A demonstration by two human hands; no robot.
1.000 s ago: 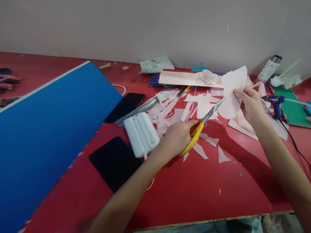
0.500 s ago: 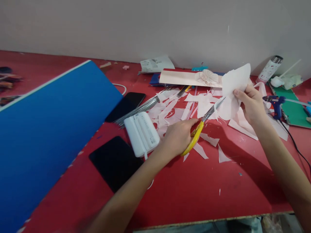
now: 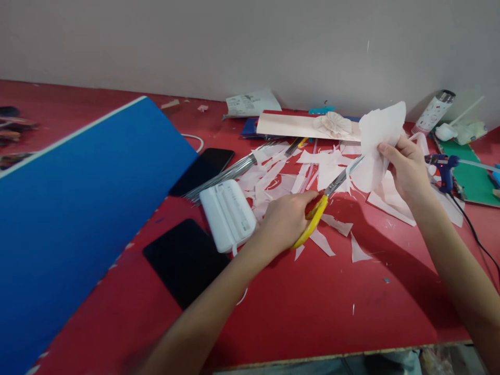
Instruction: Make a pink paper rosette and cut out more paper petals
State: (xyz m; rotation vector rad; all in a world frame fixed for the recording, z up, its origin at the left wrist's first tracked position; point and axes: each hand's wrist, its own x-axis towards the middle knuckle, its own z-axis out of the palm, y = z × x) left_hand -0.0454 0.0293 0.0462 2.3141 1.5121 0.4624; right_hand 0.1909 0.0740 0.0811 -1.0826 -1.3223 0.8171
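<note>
The person's left hand (image 3: 285,221) makes a closed grip around a pair of yellow-handled steel scissors (image 3: 315,221), with the blades pointing up and to the right. Their right hand (image 3: 408,169) is clamped on a crumpled pale pink sheet (image 3: 377,146), pinching it between thumb and fingers and holding it up off the bench. The sheet sits just above and to the left of that grip, and the scissor tips touch its lower left edge. Beneath the hands, pale pink scraps (image 3: 269,182) lie scattered across the red bench (image 3: 312,317). A white rectangular power bank (image 3: 226,216) sits just beside the left hand, near a black phone (image 3: 185,260) and a bundle of thin metal rods (image 3: 222,177). A long pink strip bearing a pleated paper rosette (image 3: 334,125) lies toward the wall, and a blue hot glue gun (image 3: 443,166) rests past the right hand. A large blue board (image 3: 89,219) covers the bench's left side.
</note>
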